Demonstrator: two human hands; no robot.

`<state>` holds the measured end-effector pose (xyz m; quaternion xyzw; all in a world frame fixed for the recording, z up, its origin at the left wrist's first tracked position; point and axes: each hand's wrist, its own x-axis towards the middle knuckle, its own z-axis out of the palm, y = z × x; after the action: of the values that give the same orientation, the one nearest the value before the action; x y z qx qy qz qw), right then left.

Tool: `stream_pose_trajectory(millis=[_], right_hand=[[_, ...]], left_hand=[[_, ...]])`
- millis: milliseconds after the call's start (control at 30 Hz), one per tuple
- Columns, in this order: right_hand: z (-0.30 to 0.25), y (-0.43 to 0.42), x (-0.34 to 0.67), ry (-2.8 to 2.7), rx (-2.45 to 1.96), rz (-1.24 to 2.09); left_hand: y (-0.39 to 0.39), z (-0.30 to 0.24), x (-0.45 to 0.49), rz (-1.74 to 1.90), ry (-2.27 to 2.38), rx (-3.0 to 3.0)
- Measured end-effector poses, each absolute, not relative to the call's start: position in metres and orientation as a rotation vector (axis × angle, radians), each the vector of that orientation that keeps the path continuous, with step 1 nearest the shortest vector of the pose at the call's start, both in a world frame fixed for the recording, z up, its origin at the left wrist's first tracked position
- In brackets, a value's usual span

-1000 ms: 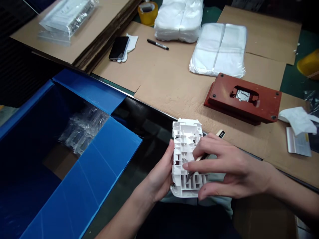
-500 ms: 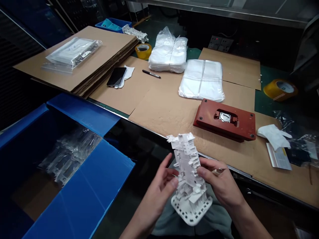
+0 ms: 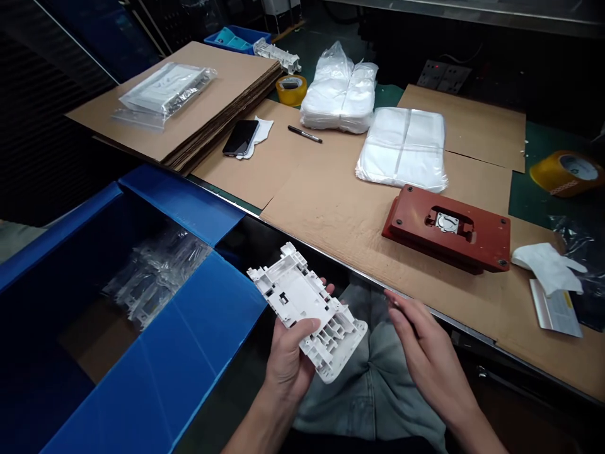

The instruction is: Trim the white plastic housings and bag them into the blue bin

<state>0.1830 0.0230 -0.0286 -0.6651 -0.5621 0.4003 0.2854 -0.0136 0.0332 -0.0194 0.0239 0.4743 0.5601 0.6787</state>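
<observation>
A white molded plastic housing (image 3: 302,296), full of ribs and slots, lies tilted in my left hand (image 3: 290,356). The thumb presses on its near face while the other fingers reach around behind. To the right, apart from the part, my right hand (image 3: 428,343) has its thumb and fingers drawn together. Something small and dark seems to show at those fingertips, too little of it to name. Both hands are above my lap, in front of the table edge.
At left stands an open blue box (image 3: 203,315) holding bagged parts (image 3: 155,271). The table carries a red fixture block (image 3: 449,252), bundled clear bags (image 3: 401,148), a phone (image 3: 241,137), a pen (image 3: 305,133), stacked cardboard (image 3: 184,148), tape (image 3: 567,173) and a white glove (image 3: 548,268).
The housing has turned to show its other face and tilted, its top swinging left. My right hand has let go of it and moved away right; my left hand now grips it alone.
</observation>
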Motion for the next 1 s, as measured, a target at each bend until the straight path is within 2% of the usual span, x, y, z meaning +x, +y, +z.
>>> stream_pose_trajectory(millis=[233, 667, 1000], right_hand=[[-0.01, -0.012, 0.159, -1.702, -1.49, 0.951], [-0.003, -0.015, 0.146, -1.652, -1.584, 0.894], [-0.005, -0.015, 0.146, -1.632, -1.557, 0.843]], left_hand=[[0.027, -0.01, -0.015, 1.425, 1.199, 0.21], [0.022, 0.008, -0.004, 1.487, 1.308, 0.322], [0.018, -0.005, -0.005, 1.574, 1.284, 0.31]])
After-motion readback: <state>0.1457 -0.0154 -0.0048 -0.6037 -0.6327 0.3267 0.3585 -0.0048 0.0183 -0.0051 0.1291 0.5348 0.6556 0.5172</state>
